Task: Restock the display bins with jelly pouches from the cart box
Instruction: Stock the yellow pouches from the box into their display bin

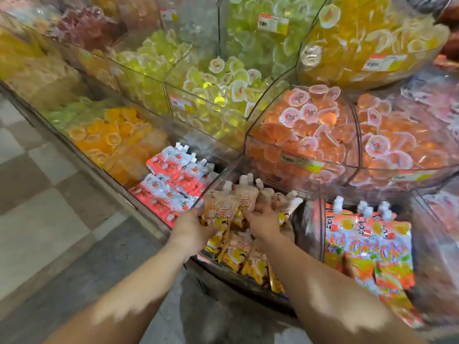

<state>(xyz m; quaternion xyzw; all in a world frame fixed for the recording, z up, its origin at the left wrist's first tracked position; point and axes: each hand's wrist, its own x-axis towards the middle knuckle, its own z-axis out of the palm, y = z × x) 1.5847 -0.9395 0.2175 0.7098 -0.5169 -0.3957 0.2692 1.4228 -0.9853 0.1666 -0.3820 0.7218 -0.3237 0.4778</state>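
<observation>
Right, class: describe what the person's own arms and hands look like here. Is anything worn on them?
Both forearms are bare, with no sleeves in view. The left hand and right hand wear no gloves, and no watch, bracelet or ring shows. Patches of bright light fall across both forearms.

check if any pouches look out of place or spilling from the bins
Nothing is clearly spilled. The orange pouches in the right bin lean over its front edge, but the view there is blurred. Both hands, left hand and right hand, hold the peach pouches inside the middle bin.

Orange-yellow spouted jelly pouches [224, 207] bunched upright in clear bin [218, 175].
</observation>
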